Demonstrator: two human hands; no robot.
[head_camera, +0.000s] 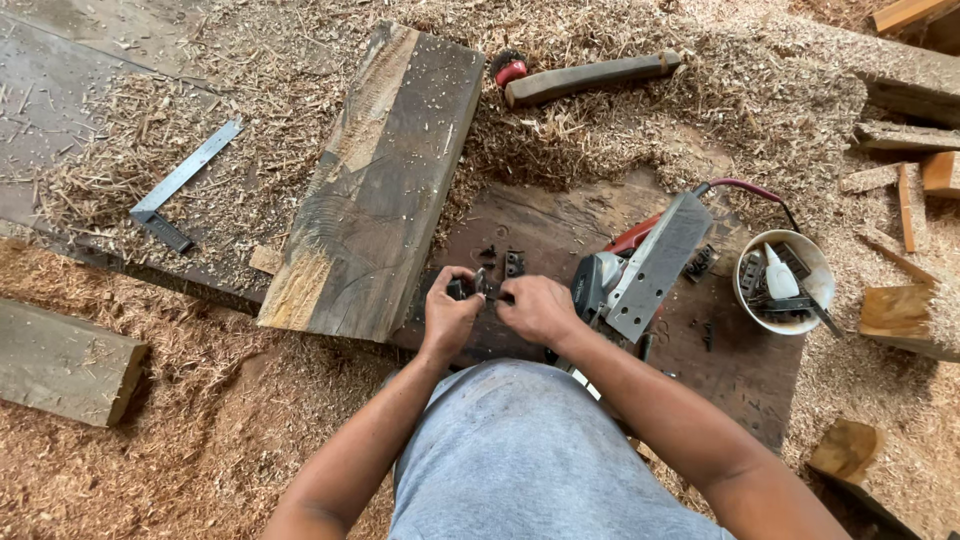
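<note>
Two hands work on a small dark metal part over a floor deep in wood shavings.

The floor (200, 440) is covered in shavings, with a dark board (560, 225) lying bare in the middle. A thick weathered plank (385, 180) lies tilted across it, just left of the hands. An electric planer (640, 265) rests upside down to the right of the hands, its grey sole facing up. Beyond it stands a white bowl (815, 275) holding small tools. A long wooden handle (590, 77) lies at the top, and a metal square (180, 185) lies well to the left. The left hand (447, 315) and right hand (538, 308) meet above the board, fingers closed around the small metal part (478, 287), which is held between them. A few loose dark bits (514, 263) lie just behind it.
</note>
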